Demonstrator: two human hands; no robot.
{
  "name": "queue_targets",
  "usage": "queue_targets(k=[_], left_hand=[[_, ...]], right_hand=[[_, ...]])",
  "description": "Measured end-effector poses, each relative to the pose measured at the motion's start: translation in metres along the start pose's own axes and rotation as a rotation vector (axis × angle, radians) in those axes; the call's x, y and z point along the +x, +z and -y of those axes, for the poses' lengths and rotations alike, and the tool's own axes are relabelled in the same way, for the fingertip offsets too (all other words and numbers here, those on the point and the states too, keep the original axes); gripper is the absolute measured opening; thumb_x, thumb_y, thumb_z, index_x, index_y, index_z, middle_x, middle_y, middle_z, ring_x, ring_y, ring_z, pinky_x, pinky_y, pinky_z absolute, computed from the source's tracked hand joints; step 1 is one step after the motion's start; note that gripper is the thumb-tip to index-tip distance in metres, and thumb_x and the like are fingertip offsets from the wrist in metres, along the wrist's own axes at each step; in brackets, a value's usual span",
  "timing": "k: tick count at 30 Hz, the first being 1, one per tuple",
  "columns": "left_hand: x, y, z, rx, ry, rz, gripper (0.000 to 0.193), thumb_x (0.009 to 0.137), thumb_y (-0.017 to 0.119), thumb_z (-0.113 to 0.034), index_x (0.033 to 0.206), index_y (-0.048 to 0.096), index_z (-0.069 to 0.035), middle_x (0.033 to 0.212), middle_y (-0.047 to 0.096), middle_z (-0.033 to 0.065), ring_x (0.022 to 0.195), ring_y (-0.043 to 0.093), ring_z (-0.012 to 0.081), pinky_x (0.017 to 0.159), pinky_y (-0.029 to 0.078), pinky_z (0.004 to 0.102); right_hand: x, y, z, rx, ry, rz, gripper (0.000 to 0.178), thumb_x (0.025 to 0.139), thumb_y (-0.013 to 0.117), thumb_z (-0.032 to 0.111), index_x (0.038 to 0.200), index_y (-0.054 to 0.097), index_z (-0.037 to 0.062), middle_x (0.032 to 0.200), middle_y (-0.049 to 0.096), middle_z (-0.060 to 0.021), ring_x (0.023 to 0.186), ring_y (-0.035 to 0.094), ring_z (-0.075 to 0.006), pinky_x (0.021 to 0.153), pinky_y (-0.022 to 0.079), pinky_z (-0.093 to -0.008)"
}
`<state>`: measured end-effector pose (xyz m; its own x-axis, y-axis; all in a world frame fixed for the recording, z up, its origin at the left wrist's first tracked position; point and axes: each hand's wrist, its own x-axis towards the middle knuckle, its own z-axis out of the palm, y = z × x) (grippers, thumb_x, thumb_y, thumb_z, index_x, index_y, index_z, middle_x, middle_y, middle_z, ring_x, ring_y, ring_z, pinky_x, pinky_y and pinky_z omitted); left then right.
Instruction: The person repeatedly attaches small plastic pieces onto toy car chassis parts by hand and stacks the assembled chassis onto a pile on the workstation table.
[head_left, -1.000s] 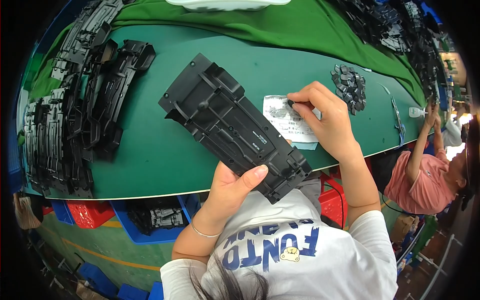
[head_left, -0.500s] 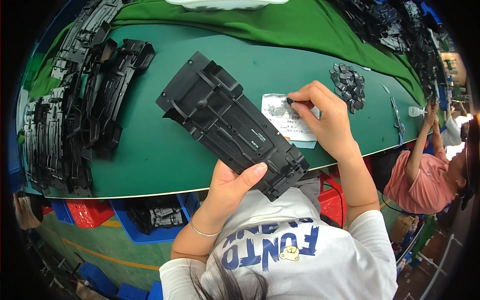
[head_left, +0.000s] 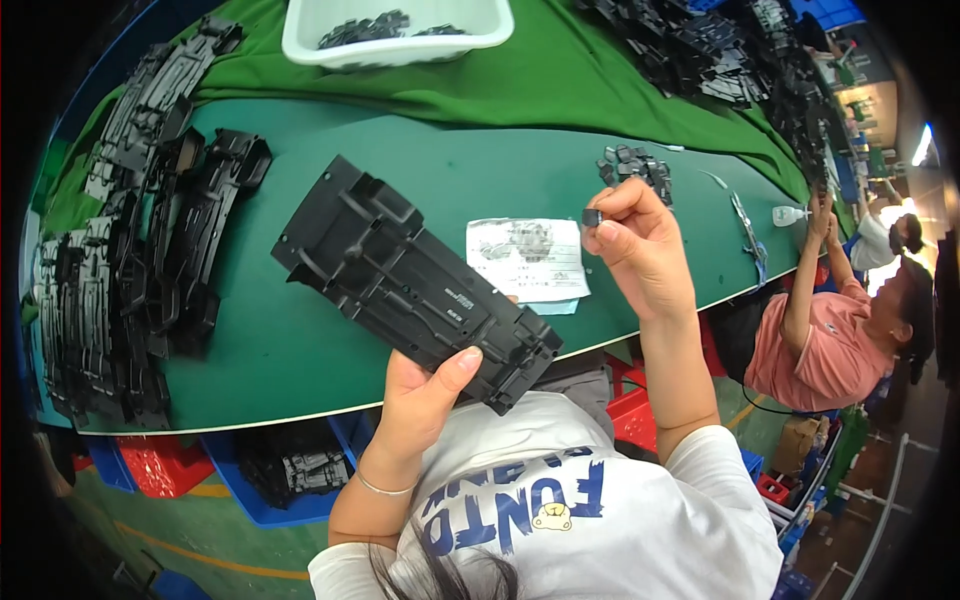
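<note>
Clearly rigid, the long black moulded-plastic panel (head_left: 415,285) with raised ribs and stepped walls sits slantwise in the air above the near edge of the green table mat (head_left: 300,350). Its near end rests in the left hand (head_left: 420,400), thumb clamped across the top face and fingers hidden beneath. It looks light for its length, since one hand carries it from one end, but it would lever against the wrist; the ribbed face gives good purchase, while the thin flanges at its rim are probably the parts most likely to crack. A hold near the middle, across the ribs, would likely steady it best.

Just right of the panel's near end, the right hand (head_left: 640,245) pinches a small black plastic clip (head_left: 592,216) between thumb and forefinger. Something that tiny is easily dropped and needs a fingertip grip, as here. Below that hand lies a white printed paper slip (head_left: 528,258), flat and limp on the mat. Beyond the fingertips sits a loose heap of small black clips (head_left: 635,165). Far left of the left hand, stacks of similar black panels (head_left: 130,260) lie overlapped. A white plastic tub (head_left: 400,40) holding dark parts stands on crumpled green cloth (head_left: 560,90) at the far side.
</note>
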<state>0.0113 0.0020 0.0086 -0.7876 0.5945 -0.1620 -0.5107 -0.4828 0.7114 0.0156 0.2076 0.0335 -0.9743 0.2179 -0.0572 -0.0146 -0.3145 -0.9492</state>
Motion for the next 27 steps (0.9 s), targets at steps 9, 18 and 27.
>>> queue_targets(k=[9,18,27], left_hand=[[-0.004,0.000,0.001,-0.005,0.037,-0.007,0.040,0.070,0.050,-0.006,0.108,0.037,0.002,0.102,0.047,0.0179,0.097,0.046,0.0251,0.083,0.037,0.0357],[-0.001,0.000,0.001,0.043,0.020,0.037,0.038,0.071,0.048,-0.005,0.107,0.037,0.003,0.103,0.047,0.0167,0.098,0.046,0.0254,0.084,0.036,0.0364],[-0.001,0.000,-0.001,0.013,0.010,0.021,0.039,0.071,0.048,-0.005,0.107,0.037,0.003,0.102,0.047,0.0180,0.097,0.046,0.0258,0.084,0.036,0.0375]], right_hand=[[-0.007,-0.007,0.001,0.326,0.013,0.165,0.017,0.070,0.058,0.008,0.078,0.044,0.0121,0.069,0.042,-0.0018,0.060,0.037,-0.0101,0.051,0.029,-0.0196],[-0.008,0.008,-0.006,-0.849,-0.255,0.084,0.016,0.065,0.054,-0.009,0.078,0.054,-0.0008,0.074,0.050,-0.0062,0.065,0.048,-0.0117,0.057,0.040,-0.0213],[0.005,0.021,-0.018,-1.077,-0.475,0.180,0.015,0.063,0.055,-0.005,0.076,0.051,0.0012,0.069,0.048,-0.0089,0.062,0.049,-0.0234,0.053,0.040,-0.0296]])
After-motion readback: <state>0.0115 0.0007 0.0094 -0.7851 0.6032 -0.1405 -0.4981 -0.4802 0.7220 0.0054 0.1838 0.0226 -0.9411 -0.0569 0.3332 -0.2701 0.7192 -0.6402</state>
